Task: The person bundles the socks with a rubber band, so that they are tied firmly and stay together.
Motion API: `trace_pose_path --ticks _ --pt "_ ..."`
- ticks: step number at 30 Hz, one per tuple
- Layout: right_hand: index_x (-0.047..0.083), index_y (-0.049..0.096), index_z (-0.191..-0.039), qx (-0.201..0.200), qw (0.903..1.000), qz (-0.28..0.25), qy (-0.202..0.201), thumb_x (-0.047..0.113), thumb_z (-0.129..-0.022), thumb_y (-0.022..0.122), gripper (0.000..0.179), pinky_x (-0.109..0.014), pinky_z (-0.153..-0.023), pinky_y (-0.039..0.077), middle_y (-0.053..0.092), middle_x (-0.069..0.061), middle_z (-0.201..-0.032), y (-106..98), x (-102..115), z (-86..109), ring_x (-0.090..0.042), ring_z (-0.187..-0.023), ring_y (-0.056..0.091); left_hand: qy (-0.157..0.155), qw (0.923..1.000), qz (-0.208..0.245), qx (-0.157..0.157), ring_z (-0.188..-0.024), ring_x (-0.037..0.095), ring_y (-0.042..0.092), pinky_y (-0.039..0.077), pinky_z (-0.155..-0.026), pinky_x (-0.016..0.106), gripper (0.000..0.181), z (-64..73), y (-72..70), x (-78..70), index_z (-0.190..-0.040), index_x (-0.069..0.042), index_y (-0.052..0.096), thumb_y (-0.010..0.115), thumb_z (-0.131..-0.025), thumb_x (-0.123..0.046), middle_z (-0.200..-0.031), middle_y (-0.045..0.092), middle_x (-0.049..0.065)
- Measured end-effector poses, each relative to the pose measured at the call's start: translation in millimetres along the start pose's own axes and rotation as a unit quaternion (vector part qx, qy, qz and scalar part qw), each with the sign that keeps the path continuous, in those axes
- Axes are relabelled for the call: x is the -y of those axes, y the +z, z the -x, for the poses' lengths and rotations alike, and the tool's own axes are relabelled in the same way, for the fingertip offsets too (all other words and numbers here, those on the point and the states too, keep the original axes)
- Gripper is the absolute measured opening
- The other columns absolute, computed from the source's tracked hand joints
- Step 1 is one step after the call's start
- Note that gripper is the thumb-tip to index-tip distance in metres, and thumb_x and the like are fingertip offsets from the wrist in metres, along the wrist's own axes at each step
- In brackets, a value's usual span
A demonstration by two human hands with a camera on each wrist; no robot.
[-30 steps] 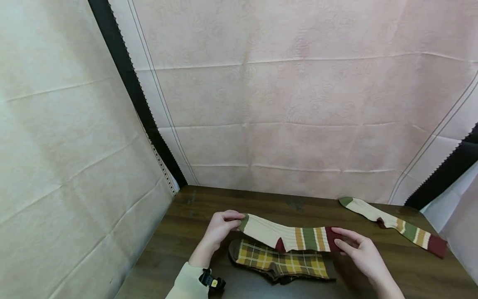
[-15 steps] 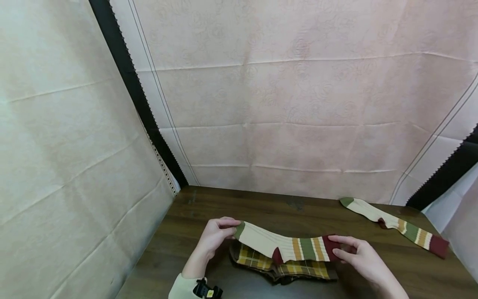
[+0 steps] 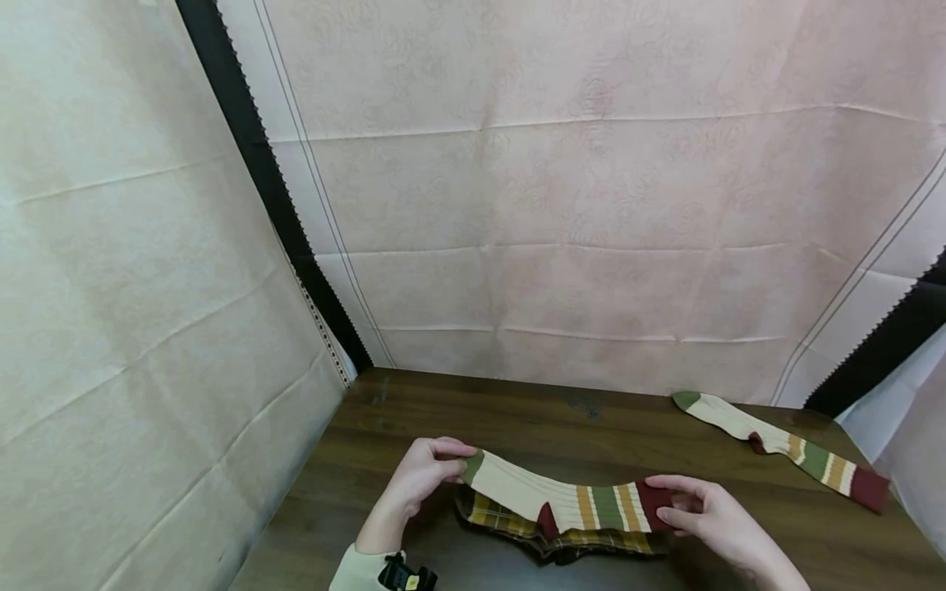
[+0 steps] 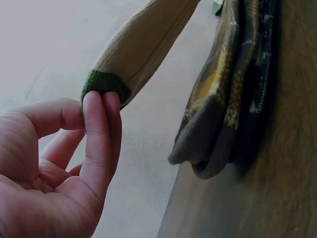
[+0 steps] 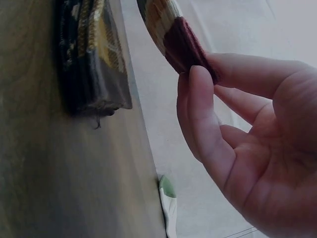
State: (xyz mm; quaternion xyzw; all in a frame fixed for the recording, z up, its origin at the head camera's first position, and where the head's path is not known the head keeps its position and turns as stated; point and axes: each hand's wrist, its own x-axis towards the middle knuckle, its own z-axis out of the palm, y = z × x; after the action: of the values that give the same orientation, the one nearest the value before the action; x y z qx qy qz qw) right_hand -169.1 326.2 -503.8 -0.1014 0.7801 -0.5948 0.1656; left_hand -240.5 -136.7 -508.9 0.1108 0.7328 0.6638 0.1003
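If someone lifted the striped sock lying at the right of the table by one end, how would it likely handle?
The striped sock would probably droop: the matching sock dips between the left hand and right hand. It should feel light, being thin-looking knit. Lying flat on the table, it seems unlikely to roll.

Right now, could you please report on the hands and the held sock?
Left hand pinches green toe. Right hand pinches maroon cuff. Striped sock held above plaid socks, nothing visible between.
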Motion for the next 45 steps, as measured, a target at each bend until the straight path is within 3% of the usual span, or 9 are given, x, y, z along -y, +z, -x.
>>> trace_pose_path --ticks 7,16,22,26,32,37,45 --pt "-0.018 0.048 -0.147 0.01 0.9999 0.011 0.0 0.005 -0.103 0.069 0.053 -0.043 -0.075 0.064 0.07 -0.02 -0.119 -1 -9 -2.8 -0.024 -0.097 0.073 -0.008 0.9996 -0.02 0.021 -0.097 0.021 0.069 0.063 -0.074 0.032 0.024 0.8 -0.6 2.9 -0.115 0.006 0.08 0.071 -0.092 0.004 -0.122 0.071 0.014" --pt "-0.021 0.055 -0.138 0.002 0.9986 0.052 0.002 -0.002 -0.1 0.068 0.044 -0.037 -0.074 0.063 0.068 -0.024 -0.118 0 -21 -8.2 -0.027 -0.099 0.069 -0.019 0.9935 -0.091 0.066 -0.083 0.026 0.074 0.064 -0.072 0.042 0.024 1.3 -3.1 10.4 -0.114 0.004 0.081 0.069 -0.093 0.007 -0.122 0.073 0.016" --pt "-0.019 0.058 -0.135 -0.003 0.9989 0.046 0.012 0.003 -0.105 0.065 0.039 -0.037 -0.074 0.063 0.069 -0.023 -0.119 0 -21 -7.8 -0.019 -0.097 0.07 -0.031 0.9908 -0.111 0.071 -0.081 0.022 0.074 0.064 -0.071 0.042 0.025 1.1 -4.6 10.1 -0.112 0.0 0.083 0.07 -0.092 0.006 -0.125 0.072 0.017" --pt "-0.013 0.064 -0.133 -0.019 0.9962 0.083 0.015 0.003 -0.102 0.069 0.036 -0.036 -0.071 0.061 0.069 -0.02 -0.117 2 -21 -8.6 -0.021 -0.096 0.068 -0.037 0.9892 -0.123 0.071 -0.076 0.02 0.074 0.064 -0.071 0.041 0.025 0.6 -6.1 9.8 -0.11 -0.002 0.084 0.07 -0.091 0.006 -0.122 0.074 0.015" --pt "-0.004 0.067 -0.13 -0.041 0.9919 0.117 0.029 0.005 -0.098 0.075 0.034 -0.039 -0.069 0.06 0.068 -0.014 -0.113 4 -25 -12.1 -0.029 -0.1 0.067 -0.049 0.9891 -0.12 0.071 -0.066 0.017 0.069 0.064 -0.069 0.041 0.028 1.6 -6.5 11.1 -0.11 -0.001 0.083 0.07 -0.087 0.009 -0.105 0.076 0.012" --pt "-0.001 0.068 -0.129 -0.049 0.9903 0.126 0.033 0.006 -0.098 0.076 0.034 -0.038 -0.069 0.06 0.068 -0.013 -0.113 5 -26 -13.4 -0.028 -0.099 0.067 -0.048 0.9899 -0.114 0.07 -0.066 0.016 0.066 0.064 -0.067 0.04 0.027 3.3 -6.3 10.7 -0.111 0.001 0.081 0.074 -0.086 0.01 -0.103 0.071 0.012" --pt "-0.005 0.069 -0.124 -0.071 0.9908 0.115 -0.013 0.002 -0.095 0.078 0.031 -0.033 -0.066 0.061 0.066 -0.013 -0.103 7 -19 -6.7 -0.014 -0.084 0.067 -0.054 0.992 -0.083 0.079 -0.072 0.018 0.069 0.064 -0.074 0.045 0.027 4.2 -11.2 2.2 -0.113 0.001 0.081 0.074 -0.088 0.005 -0.108 0.074 0.012"
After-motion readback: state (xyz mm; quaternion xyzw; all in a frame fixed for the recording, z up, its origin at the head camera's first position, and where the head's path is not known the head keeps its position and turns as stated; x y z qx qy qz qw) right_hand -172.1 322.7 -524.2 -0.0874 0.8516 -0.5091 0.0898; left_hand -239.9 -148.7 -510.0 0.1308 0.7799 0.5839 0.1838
